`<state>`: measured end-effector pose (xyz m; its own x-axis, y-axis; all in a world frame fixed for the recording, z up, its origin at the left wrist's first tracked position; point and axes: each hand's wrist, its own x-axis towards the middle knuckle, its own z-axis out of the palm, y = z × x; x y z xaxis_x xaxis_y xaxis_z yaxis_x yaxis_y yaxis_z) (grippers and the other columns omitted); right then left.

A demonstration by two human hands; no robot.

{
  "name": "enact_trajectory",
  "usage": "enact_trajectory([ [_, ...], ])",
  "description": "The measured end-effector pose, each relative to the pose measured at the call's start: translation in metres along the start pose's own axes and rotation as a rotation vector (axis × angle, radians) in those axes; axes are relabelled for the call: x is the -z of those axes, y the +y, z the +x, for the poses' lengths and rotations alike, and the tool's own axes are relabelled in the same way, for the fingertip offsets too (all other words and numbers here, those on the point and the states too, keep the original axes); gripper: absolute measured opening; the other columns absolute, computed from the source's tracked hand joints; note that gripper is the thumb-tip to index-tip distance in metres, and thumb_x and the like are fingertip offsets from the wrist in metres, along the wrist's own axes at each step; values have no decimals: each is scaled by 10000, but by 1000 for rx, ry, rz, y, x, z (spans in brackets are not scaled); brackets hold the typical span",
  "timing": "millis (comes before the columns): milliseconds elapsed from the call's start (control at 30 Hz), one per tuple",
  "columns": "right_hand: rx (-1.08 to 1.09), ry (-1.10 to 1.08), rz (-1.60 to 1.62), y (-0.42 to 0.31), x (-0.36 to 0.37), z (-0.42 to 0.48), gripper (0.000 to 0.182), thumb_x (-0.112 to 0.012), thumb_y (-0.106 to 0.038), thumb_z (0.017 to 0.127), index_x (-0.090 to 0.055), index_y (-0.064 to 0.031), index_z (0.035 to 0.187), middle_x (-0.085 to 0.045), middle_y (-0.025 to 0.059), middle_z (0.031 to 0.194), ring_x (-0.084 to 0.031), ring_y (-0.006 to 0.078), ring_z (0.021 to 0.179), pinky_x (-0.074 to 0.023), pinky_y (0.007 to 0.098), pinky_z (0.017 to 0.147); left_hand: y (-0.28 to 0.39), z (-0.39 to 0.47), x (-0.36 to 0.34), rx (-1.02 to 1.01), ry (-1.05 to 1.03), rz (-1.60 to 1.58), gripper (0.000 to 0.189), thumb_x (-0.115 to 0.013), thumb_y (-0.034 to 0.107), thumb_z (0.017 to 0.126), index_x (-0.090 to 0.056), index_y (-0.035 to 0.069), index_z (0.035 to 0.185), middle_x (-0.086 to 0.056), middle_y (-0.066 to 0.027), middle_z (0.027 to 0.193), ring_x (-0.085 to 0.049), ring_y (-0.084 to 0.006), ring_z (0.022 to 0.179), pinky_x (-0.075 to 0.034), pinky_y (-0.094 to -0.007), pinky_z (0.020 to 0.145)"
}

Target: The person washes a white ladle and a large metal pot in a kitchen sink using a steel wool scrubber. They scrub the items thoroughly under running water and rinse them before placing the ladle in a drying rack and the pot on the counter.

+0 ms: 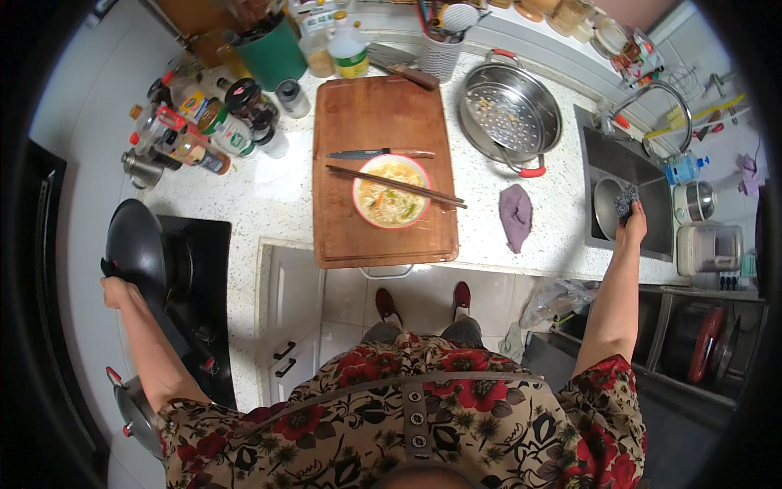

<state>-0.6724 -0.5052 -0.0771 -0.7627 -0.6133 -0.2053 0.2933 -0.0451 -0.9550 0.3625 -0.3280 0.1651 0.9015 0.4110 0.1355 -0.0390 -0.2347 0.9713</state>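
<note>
At the far left, my left hand (pixel 118 292) grips the black wok (pixel 135 247) at its near rim. The wok is tilted on its side above the black stovetop (pixel 211 257). My right hand (pixel 633 225) reaches over the sink (pixel 586 147) at the right and holds a dark steel wool scrubber (pixel 625 203). Just beside the scrubber, a round metal bowl (pixel 605 211) lies in the sink, partly covered by it. Between my arms, a bowl of noodle soup (pixel 394 198) sits on the wooden cutting board (pixel 379 116), with chopsticks (pixel 437 194) across its rim.
Behind the bowl lies a knife (pixel 360 154). A steel steamer pot (pixel 510 110) with red handles and a purple cloth (pixel 516 217) are right of the board. Several bottles (pixel 183 98) crowd the back left. A faucet (pixel 687 107) arches over the sink. A lidded pot (pixel 137 409) stands at lower left.
</note>
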Motion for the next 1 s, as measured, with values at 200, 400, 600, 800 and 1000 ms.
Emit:
enact_trajectory([
  [200, -64, 32, 18, 0, 26, 34, 260, -613, -160, 821, -591, -115, 1077, -629, 20, 959, -592, 138, 800, -422, 246, 563, 40, -249, 14, -357, -785, -418, 313, -541, 227, 879, -544, 36, 1128, -539, -18, 789, -467, -76, 629, -361, -189, 531],
  [400, -233, -234, 149, 4, 59, 83, 400, -458, -41, 774, -520, -53, 1169, -593, 85, 1021, -577, 204, 886, -482, 328, 788, 23, -517, 93, -423, -1630, -277, 287, -526, 147, 886, -538, 21, 1144, -547, -8, 807, -469, -48, 626, -382, -168, 558],
  [600, -255, -286, 169, -31, 60, 95, 412, -518, -20, 786, -533, -124, 1185, -608, 31, 1011, -580, 127, 817, -407, 241, 584, -54, -638, 126, -281, -1897, -51, 268, -565, 71, 861, -540, 15, 1122, -516, 11, 784, -497, -58, 668, -435, -193, 590],
  [800, -24, -129, -642, 31, 98, 135, 362, -550, 1, 775, -556, -56, 1132, -624, 63, 946, -592, 154, 860, -467, 291, 711, -102, -676, 172, -339, -2073, 201, 269, -554, 50, 858, -548, 34, 1127, -520, 8, 811, -510, -59, 718, -455, -207, 629],
  [1000, -212, -350, -39, 41, 87, 147, 305, -572, -15, 769, -588, -31, 1074, -630, 91, 940, -597, 194, 883, -468, 290, 760, -103, -624, 189, -258, -1774, 129, 254, -586, 36, 833, -563, 10, 1084, -497, 29, 746, -458, -41, 645, -415, -188, 599],
])
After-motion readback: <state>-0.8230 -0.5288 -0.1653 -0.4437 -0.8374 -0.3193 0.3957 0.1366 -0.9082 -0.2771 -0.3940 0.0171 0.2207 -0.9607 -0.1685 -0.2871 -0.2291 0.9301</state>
